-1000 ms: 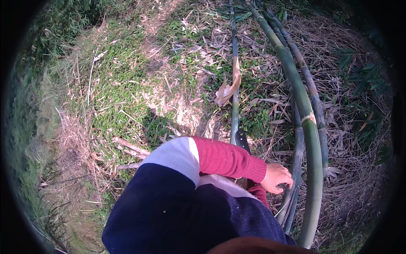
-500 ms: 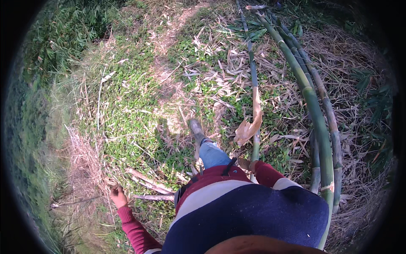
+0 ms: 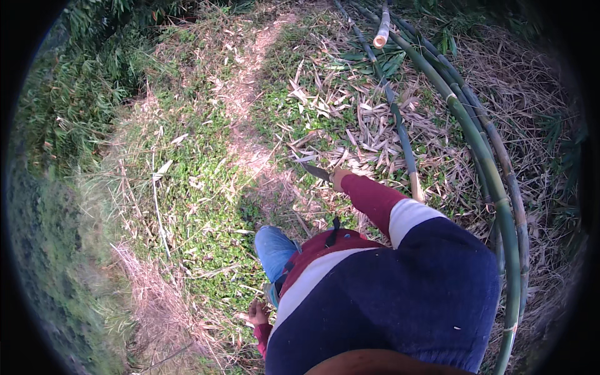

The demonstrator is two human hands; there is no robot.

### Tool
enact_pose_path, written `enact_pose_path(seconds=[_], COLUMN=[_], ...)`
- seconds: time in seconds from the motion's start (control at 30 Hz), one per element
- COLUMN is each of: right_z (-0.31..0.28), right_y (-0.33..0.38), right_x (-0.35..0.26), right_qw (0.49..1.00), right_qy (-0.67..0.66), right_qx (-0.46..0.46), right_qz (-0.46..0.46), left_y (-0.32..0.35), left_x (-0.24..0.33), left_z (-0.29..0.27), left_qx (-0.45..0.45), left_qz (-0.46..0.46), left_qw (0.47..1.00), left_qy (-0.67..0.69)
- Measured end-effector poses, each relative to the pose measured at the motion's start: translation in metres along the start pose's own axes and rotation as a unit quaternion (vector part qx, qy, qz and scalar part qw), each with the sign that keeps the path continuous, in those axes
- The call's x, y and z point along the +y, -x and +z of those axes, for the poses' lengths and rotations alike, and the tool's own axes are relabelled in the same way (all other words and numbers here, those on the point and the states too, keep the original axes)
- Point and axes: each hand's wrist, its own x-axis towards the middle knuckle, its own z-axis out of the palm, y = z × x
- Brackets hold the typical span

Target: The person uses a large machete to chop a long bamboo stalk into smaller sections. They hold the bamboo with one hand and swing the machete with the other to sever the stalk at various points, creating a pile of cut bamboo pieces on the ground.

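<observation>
My right hand [image 3: 338, 179] is wrapped round the handle of a machete [image 3: 316, 171]. Its dark blade points left, over the leaf-strewn ground in front of my body. Low at my left side hangs my left hand [image 3: 258, 312], small in the picture, its fingers loosely bent and apart with nothing seen in them. A thin bamboo pole [image 3: 400, 122] lies just right of my right hand, its near part hidden behind my sleeve. Farther right, a thick green bamboo pole [image 3: 486, 147] runs from the far end to beside my right shoulder.
Other bamboo poles [image 3: 500, 147] lie alongside the thick one. A cut pale bamboo end [image 3: 380, 41] faces me at the far end. A worn dirt path [image 3: 250, 119] leads ahead between green weeds and dry leaves. Dry brush [image 3: 150, 284] and a slope with bushes [image 3: 50, 219] lie left.
My right arm has swung forward, bringing the machete into view. My left hand has dropped back toward my hip. My body has moved forward, and the peeled husk on the thin pole has left view.
</observation>
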Motion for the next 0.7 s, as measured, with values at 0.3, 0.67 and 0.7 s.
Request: enact_pose_path(seconds=[0.3, 0.67, 0.7], right_z=[-0.086, 0.03, 0.025], right_y=[-0.242, -0.442, -0.463], right_x=[-0.186, -0.028, -0.031], right_qw=[0.992, 0.93, 0.932], right_qy=[-0.078, 0.039, 0.019], right_qx=[0.065, -0.298, -0.292], right_qz=[0.069, 0.21, 0.213], left_y=[-0.288, -0.569, -0.594], left_x=[0.103, 0.63, 0.66], left_z=[0.045, 0.318, 0.344], left_qx=[0.058, -0.096, -0.104], left_qz=[-0.152, 0.296, 0.347], left_qw=[0.986, 0.947, 0.929], left_qy=[-0.026, -0.072, -0.076])
